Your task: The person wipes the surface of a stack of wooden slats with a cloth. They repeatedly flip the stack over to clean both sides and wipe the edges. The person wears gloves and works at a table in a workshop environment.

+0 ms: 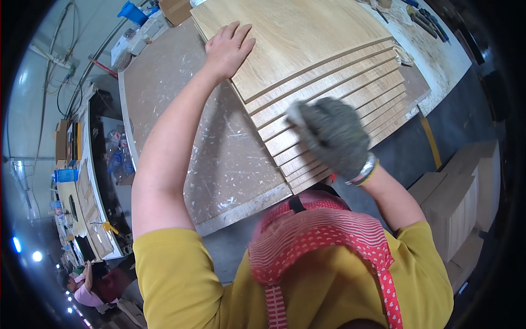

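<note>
Stacked boards (307,46) on worktable (230,170)

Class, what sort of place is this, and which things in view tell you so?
Probably a woodworking or furniture workshop: wood-grained boards lie in an overlapping stack on a scuffed worktop, and hand tools lie at the upper right.

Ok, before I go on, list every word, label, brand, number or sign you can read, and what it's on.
None can be read.
Stacked wooden panels: grain only, no legible marks.
Gloved right hand: too blurred to make out any marking.
Red apron: hearts and stripes, no readable text.
Plastic bottles: any labels are too small.
Cardboard boxes: no legible print.
</note>
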Demonstrator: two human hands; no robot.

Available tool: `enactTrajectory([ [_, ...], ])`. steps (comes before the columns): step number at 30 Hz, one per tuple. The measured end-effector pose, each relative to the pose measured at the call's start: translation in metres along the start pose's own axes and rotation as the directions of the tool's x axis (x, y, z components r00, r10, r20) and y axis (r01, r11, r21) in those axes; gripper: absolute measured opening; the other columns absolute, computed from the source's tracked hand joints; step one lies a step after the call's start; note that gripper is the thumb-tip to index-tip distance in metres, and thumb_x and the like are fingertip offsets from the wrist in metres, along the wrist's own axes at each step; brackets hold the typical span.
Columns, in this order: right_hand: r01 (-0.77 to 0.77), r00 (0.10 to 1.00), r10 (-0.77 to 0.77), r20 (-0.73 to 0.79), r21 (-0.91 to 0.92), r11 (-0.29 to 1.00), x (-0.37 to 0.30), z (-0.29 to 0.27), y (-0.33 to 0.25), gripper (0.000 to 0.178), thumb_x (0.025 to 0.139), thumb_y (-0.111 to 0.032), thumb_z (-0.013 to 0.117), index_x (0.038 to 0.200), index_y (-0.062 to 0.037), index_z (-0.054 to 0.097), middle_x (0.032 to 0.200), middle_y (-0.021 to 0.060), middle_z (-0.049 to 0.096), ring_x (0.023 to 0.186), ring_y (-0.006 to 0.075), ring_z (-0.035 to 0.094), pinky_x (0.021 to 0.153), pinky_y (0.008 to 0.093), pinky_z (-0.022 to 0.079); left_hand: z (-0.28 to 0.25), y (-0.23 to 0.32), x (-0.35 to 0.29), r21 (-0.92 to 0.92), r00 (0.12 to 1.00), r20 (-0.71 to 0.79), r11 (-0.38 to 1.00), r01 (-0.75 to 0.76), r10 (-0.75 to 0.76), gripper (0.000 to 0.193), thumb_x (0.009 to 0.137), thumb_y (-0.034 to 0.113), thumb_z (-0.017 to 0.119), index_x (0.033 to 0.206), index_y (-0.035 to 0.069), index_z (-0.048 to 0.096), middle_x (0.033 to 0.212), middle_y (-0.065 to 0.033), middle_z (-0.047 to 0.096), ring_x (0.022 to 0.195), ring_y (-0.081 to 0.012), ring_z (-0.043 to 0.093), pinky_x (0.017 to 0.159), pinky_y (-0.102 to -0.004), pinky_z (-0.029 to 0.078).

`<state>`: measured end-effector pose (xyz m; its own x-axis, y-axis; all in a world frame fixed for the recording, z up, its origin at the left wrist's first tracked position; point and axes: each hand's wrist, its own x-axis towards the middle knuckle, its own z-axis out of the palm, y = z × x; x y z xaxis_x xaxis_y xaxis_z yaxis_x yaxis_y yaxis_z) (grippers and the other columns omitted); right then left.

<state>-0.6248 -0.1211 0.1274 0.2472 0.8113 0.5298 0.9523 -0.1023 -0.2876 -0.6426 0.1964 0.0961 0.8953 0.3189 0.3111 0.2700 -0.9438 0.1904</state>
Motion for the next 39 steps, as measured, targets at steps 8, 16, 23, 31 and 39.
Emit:
enactTrajectory([
  [8, 0.003, 0.997, -0.007, 0.071, 0.062, 0.998, 0.002, 0.019, -0.005, 0.038, 0.079, -0.019, 0.063, 0.113, -0.0022, 0.06, 0.086, 0.0119, 0.061, 0.075, 0.0273, 0.061, 0.065, 0.0397, 0.048, -0.002, 0.004, -0.002, 0.069, 1.0, -0.014, 0.997, -0.02, 0.021, 0.051, 0.096, 0.047, 0.042, 0.139, 0.021, 0.045, 0.145, -0.012, 0.04, 0.134, -0.0291, 0.037, 0.107, -0.0465, 0.029],
  [16, -0.004, 0.964, -0.027, 0.266, 0.113, 0.994, 0.014, 0.025, -0.011, 0.041, 0.079, -0.024, 0.061, 0.114, -0.0027, 0.06, 0.094, 0.0138, 0.061, 0.085, 0.0284, 0.061, 0.073, 0.0431, 0.047, 0.009, -0.008, 0.005, 0.049, 0.993, -0.055, 0.994, -0.101, 0.104, 0.046, 0.095, 0.041, 0.045, 0.136, 0.02, 0.049, 0.141, -0.0117, 0.045, 0.13, -0.0297, 0.041, 0.107, -0.0451, 0.033],
  [23, -0.106, 0.994, 0.102, -0.031, -0.185, 0.977, -0.038, -0.024, 0.134, 0.048, 0.085, -0.027, 0.059, 0.129, -0.0066, 0.056, 0.116, 0.0204, 0.061, 0.107, 0.0361, 0.058, 0.094, 0.0463, 0.044, -0.006, 0.01, 0.005, 0.039, 0.998, 0.041, 0.998, -0.054, 0.052, 0.046, 0.098, 0.035, 0.043, 0.141, 0.018, 0.044, 0.146, -0.0108, 0.039, 0.135, -0.0293, 0.036, 0.109, -0.0439, 0.029],
  [31, -0.357, 0.933, 0.323, -0.155, -0.321, 0.877, -0.066, -0.107, 0.297, 0.045, 0.085, -0.027, 0.063, 0.125, -0.0054, 0.06, 0.119, 0.0185, 0.062, 0.113, 0.0359, 0.055, 0.1, 0.0446, 0.041, -0.023, 0.021, 0.004, 0.199, 0.982, 0.187, 0.979, -0.038, 0.0, 0.047, 0.099, 0.028, 0.039, 0.145, 0.014, 0.039, 0.151, -0.0115, 0.033, 0.136, -0.0329, 0.033, 0.11, -0.0432, 0.028],
  [39, 0.117, 0.989, -0.124, 0.077, 0.084, 0.99, -0.04, -0.092, 0.225, 0.042, 0.08, -0.023, 0.064, 0.117, -0.0038, 0.059, 0.089, 0.011, 0.061, 0.08, 0.0251, 0.061, 0.07, 0.041, 0.049, -0.026, 0.048, 0.009, 0.189, 0.965, 0.198, 0.972, 0.138, -0.175, 0.046, 0.099, 0.023, 0.035, 0.144, 0.013, 0.038, 0.151, -0.0113, 0.034, 0.136, -0.0307, 0.034, 0.111, -0.0386, 0.031],
])
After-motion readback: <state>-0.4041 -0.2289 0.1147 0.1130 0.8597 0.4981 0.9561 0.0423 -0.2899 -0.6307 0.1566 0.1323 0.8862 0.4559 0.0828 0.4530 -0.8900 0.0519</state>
